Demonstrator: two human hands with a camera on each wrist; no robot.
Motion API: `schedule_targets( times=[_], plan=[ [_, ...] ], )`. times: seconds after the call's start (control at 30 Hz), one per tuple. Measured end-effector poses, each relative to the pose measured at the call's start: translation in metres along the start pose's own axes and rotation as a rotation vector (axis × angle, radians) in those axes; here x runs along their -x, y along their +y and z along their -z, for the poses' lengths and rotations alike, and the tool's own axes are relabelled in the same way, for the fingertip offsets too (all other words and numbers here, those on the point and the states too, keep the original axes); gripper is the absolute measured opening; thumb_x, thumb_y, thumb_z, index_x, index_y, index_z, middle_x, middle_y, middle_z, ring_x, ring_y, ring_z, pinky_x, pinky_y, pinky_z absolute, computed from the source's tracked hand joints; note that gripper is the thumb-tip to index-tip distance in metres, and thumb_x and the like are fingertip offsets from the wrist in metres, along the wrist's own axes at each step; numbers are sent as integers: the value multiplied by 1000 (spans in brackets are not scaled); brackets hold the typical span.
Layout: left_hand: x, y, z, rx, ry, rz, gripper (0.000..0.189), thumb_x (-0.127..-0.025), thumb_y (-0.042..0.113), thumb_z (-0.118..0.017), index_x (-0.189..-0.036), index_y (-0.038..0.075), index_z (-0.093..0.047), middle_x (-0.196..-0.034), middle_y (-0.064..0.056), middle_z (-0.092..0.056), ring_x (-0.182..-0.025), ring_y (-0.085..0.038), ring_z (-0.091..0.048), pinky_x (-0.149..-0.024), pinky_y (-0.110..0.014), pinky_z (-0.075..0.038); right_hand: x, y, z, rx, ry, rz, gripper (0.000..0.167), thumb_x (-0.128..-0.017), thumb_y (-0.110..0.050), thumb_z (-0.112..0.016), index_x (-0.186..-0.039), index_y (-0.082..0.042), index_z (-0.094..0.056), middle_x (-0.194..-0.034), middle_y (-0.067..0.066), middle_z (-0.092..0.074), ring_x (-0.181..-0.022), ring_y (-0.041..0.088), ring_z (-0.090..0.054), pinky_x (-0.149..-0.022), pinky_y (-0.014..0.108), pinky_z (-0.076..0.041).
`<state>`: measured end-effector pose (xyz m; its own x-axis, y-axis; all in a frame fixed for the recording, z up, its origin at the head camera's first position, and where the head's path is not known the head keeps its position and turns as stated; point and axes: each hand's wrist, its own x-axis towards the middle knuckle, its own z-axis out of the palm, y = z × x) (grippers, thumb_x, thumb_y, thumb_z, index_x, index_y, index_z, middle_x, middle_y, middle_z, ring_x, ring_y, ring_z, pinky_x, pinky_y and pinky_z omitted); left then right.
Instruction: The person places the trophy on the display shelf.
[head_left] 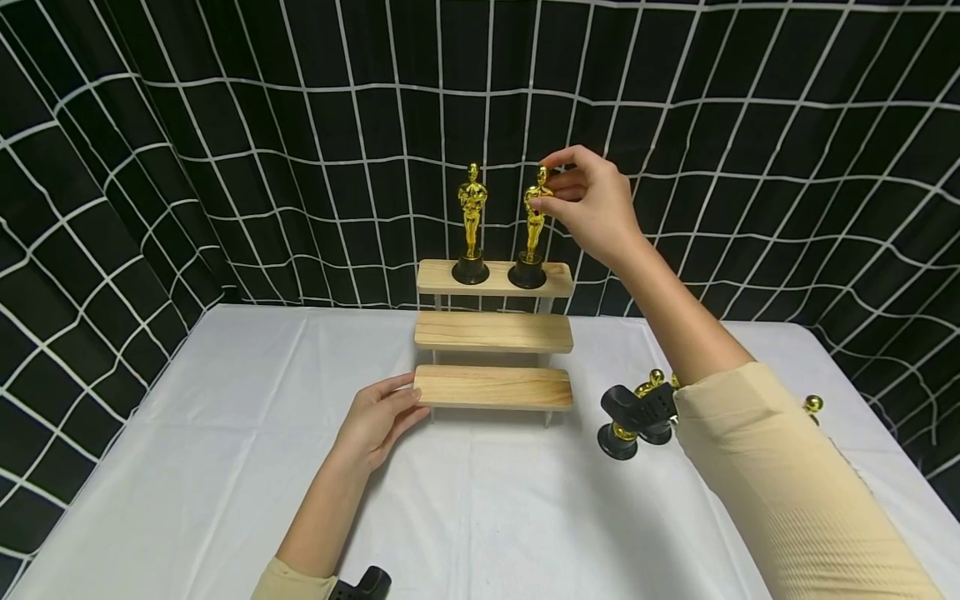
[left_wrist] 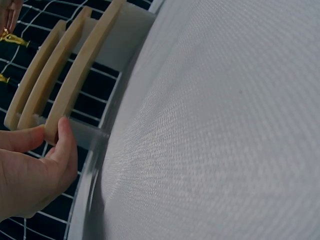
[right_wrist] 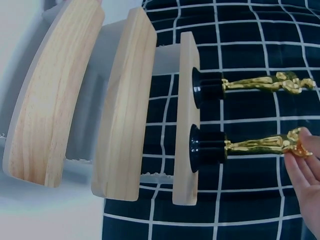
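Observation:
A three-step wooden shelf stand (head_left: 492, 333) stands on the table. On its top step, two gold trophy figurines with black bases are upright side by side. My right hand (head_left: 597, 204) pinches the right figurine (head_left: 535, 225) around its upper body; in the right wrist view that figurine's base (right_wrist: 207, 148) sits against the top board. The left figurine (head_left: 472, 218) stands free of either hand. My left hand (head_left: 378, 418) grips the left end of the lowest board (head_left: 492, 387), thumb on top and fingers beneath, as the left wrist view also shows.
More gold figurines (head_left: 618, 440) with black bases stand on the table to the right, partly hidden by my right sleeve and wrist strap. Another gold head (head_left: 813, 404) shows beyond the sleeve. A black curtain with a white grid (head_left: 315, 167) hangs behind the white-covered table (head_left: 247, 467).

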<state>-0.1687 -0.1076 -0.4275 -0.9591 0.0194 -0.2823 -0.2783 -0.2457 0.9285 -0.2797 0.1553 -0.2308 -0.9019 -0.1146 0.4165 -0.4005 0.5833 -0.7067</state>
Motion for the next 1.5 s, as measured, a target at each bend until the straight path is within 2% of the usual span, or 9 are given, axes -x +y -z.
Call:
schedule_targets(
  times=[0.27, 0.5, 0.73, 1.17, 1.4, 1.5],
  plan=[
    [0, 0, 0, 2, -3, -1, 47, -104, -10, -53, -150, -17, -43, -137, -34, -52, -95, -13, -68, -91, -19, -64, -1, 0, -1, 4, 2, -4, 42, -99, -6, -75, -139, -2, -60, -130, 23, -70, -117, 34, -68, -106, 42, -61],
    [0, 1, 0, -2, -6, -2, 47, -105, -10, -53, -151, -16, -43, -138, -35, -52, -98, -14, -68, -92, -20, -64, 4, 1, 3, -10, 9, -1, 51, -99, -7, -76, -146, -5, -57, -136, 21, -67, -121, 35, -67, -108, 44, -60],
    [0, 1, 0, -1, -4, 0, 47, -105, -10, -53, -151, -16, -43, -138, -34, -52, -97, -14, -68, -92, -19, -64, 16, 3, 10, -24, 36, -6, 55, -98, -6, -76, -149, -6, -54, -143, 20, -62, -123, 36, -67, -106, 43, -61],
    [1, 1, 0, -3, -2, 4, 48, -105, -9, -53, -151, -16, -43, -139, -35, -52, -100, -16, -69, -94, -20, -63, 44, 12, 19, -30, 54, 14, 55, -100, -8, -74, -151, -4, -52, -145, 18, -61, -125, 34, -67, -106, 42, -61],
    [2, 1, 0, -6, -13, -5, 48, -105, -8, -53, -152, -16, -42, -139, -35, -51, -100, -15, -69, -94, -20, -64, 62, 17, 22, -58, 57, 17, 54, -101, -8, -73, -151, -3, -52, -143, 18, -62, -123, 33, -67, -97, 16, -58],
    [2, 1, 0, -6, -12, -4, 48, -106, -8, -53, -152, -16, -42, -139, -35, -51, -99, -14, -68, -93, -20, -64, 69, 18, 23, -61, 57, 12, 54, -101, -9, -73, -151, -4, -52, -142, 18, -63, -123, 34, -66, -95, 13, -56]
  ],
)
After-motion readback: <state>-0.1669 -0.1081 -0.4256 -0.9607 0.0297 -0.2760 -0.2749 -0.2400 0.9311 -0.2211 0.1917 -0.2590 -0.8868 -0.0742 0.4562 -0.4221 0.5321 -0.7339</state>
